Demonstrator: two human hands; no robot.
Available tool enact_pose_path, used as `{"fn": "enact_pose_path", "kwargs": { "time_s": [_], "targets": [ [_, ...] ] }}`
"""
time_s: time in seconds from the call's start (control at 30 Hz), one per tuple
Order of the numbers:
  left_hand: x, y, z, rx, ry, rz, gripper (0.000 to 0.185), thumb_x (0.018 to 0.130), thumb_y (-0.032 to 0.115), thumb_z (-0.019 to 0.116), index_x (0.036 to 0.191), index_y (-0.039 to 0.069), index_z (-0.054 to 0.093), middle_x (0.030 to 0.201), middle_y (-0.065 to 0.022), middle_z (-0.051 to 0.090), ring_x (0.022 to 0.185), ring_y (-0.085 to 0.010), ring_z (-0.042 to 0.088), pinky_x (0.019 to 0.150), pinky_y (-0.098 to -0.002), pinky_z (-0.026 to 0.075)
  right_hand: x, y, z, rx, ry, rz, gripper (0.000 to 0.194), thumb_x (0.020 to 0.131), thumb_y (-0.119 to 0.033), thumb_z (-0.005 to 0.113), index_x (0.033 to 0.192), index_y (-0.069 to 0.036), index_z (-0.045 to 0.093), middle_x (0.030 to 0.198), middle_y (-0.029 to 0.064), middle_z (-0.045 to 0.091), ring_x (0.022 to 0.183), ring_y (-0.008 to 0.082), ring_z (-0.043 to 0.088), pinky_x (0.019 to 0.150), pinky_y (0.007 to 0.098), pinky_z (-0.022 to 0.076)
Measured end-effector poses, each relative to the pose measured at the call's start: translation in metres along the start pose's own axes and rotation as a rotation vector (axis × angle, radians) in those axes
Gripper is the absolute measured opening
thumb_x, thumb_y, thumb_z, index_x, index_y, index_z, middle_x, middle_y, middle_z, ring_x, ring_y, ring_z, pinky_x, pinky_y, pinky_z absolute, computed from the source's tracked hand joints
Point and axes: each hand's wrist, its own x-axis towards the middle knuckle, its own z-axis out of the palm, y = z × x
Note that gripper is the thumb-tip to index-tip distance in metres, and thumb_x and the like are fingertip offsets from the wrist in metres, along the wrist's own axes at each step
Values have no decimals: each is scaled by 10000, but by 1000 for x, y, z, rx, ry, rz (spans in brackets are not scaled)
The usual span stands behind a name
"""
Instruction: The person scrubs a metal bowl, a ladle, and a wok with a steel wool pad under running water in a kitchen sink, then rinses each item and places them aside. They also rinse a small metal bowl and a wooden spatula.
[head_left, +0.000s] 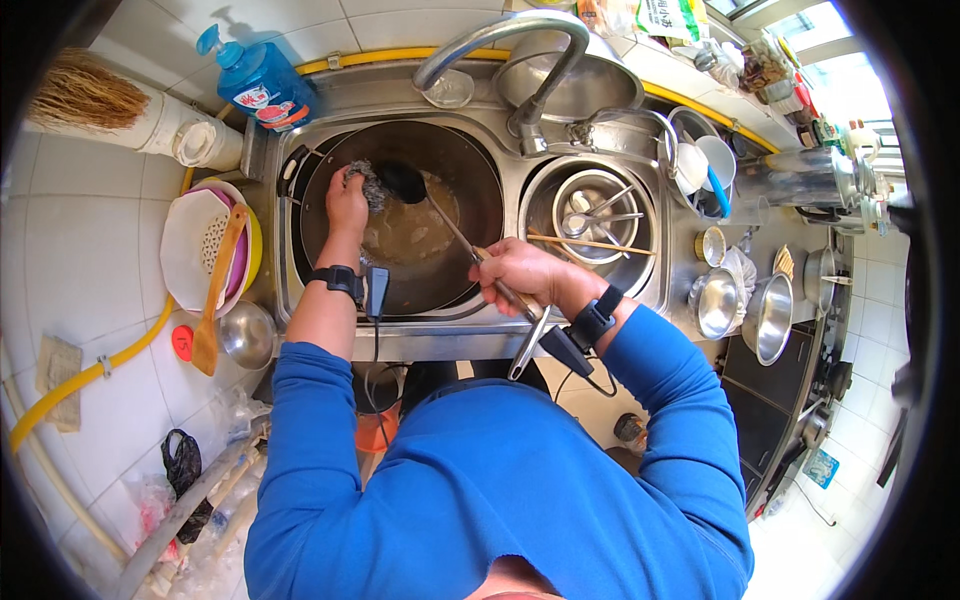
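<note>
In my left hand (347, 201) is a steel wool scrubber (366, 184), close beside the dark bowl of a ladle (402, 181). My right hand (517, 276) grips the ladle by its wooden handle, whose metal hanging end points toward my body. Both the scrubber and the ladle bowl are over a large dark wok (480, 217) that sits in the left sink basin. Cloudy brownish water (412, 232) with bits in it covers the wok's bottom. Whether the scrubber touches the ladle bowl I cannot tell.
The right basin holds a steel bowl (559, 196) with spoons, and chopsticks (592, 244) lie across it. A curved faucet (534, 112) rises between the basins. A blue soap bottle (266, 86) stands back left; a wooden spatula (217, 300) hangs left by colanders (184, 247). Steel bowls (766, 319) line the right counter.
</note>
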Motion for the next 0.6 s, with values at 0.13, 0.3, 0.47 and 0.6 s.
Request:
{"fn": "enact_pose_path", "kwargs": {
  "time_s": [0.13,0.3,0.47,0.6],
  "targets": [
    [-28,-8,30,370,56,292,454,862,227,627,1266,29,564,1346,-224,493,1230,-388,471,1057,-425,373,8,3,10,163,-60,-3,160,849,-90,542,947,37,558,650,120,593,474,205,583,411,324,479],
    [-57,-9,36,779,-58,215,512,849,221,657,1309,35,530,1356,-240,451,1190,-428,476,1031,-424,400,16,7,13,149,-12,59,224,812,-58,530,1019,27,536,653,120,595,452,185,574,404,306,481],
    [-51,-7,37,625,-123,165,440,832,200,672,1235,38,598,1221,-242,581,1076,-401,584,929,-415,479,14,14,19,37,32,25,261,795,-10,537,1055,-33,525,664,94,549,446,184,550,387,314,459],
    [-53,-7,53,353,-124,309,293,795,130,684,1054,-6,674,930,-209,705,873,-353,684,808,-394,531,15,10,22,14,36,-55,350,786,3,527,1130,-32,478,644,78,518,423,172,514,361,324,427]
  ]
}}
